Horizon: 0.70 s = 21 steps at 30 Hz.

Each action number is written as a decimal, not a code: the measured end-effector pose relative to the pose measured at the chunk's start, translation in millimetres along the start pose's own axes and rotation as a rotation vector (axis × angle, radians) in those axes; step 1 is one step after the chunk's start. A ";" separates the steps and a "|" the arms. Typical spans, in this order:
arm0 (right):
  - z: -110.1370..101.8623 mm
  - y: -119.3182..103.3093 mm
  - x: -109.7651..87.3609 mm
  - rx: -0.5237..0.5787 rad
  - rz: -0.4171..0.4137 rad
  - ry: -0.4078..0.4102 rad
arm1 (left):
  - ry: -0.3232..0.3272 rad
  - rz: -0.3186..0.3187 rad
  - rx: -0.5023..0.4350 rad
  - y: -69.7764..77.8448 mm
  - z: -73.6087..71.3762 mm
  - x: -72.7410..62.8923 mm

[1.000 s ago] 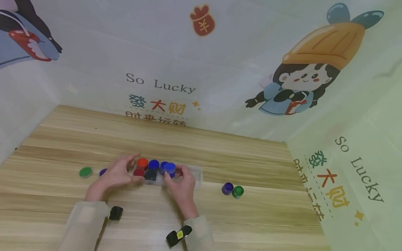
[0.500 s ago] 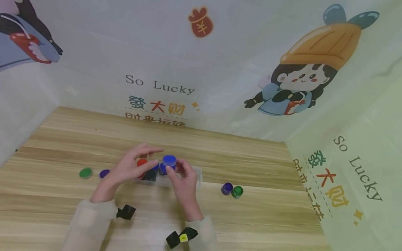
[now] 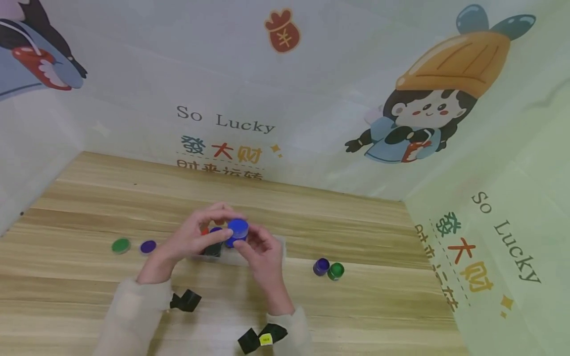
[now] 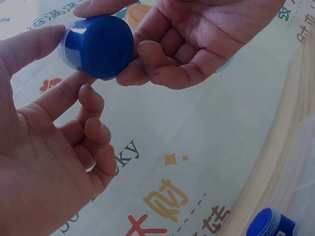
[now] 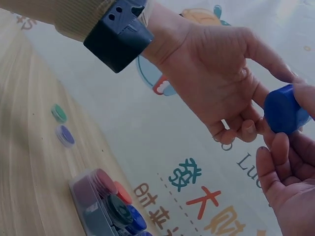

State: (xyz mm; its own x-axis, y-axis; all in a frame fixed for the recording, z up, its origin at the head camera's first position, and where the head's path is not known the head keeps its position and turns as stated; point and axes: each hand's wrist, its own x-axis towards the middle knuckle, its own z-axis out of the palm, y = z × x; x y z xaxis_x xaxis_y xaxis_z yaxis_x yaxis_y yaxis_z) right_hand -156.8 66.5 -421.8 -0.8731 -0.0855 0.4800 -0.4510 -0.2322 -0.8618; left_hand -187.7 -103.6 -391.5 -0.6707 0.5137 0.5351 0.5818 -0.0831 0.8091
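Note:
A small blue paint jar [image 3: 238,228] is held up over the clear plastic tray [image 3: 281,244], between both hands. My left hand [image 3: 196,240] pinches it at the clear ribbed rim with thumb and index finger, as the left wrist view shows. From the other side my right hand [image 3: 267,254] pinches the jar with thumb and fingers. Its blue end [image 4: 108,46] faces the left wrist camera. In the tray, partly hidden by the left hand in the head view, stand a dark red jar [image 5: 98,182], an orange-red one [image 5: 123,192], a dark green-black one [image 5: 118,210] and blue ones [image 5: 137,221].
A green lid [image 3: 120,245] and a purple lid [image 3: 148,247] lie on the wooden table left of the hands. On the right, a purple jar [image 3: 321,267] and a green jar [image 3: 336,271] stand side by side. Printed cloth walls [image 3: 329,99] surround the table.
My left hand has moved right from the tray's left end and taken hold of the blue paint jar. The right hand has raised the jar slightly.

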 end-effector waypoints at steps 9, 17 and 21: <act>-3.8 0.1 -1.0 -0.080 -0.073 -0.069 | -0.030 0.017 0.027 0.6 -1.5 0.9; -3.2 -3.4 0.2 -0.168 -0.068 -0.048 | 0.016 0.016 0.047 3.5 0.0 0.2; -2.9 -4.4 0.3 -0.164 -0.091 -0.062 | -0.045 0.001 -0.005 3.2 -0.8 -1.5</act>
State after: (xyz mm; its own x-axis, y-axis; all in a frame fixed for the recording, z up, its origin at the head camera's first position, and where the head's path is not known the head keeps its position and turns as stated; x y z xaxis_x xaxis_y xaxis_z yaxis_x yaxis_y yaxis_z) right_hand -155.6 70.3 -418.3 -0.8164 -0.1325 0.5621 -0.5562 -0.0813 -0.8270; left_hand -185.2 -105.3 -389.5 -0.6490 0.5515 0.5241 0.5796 -0.0879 0.8102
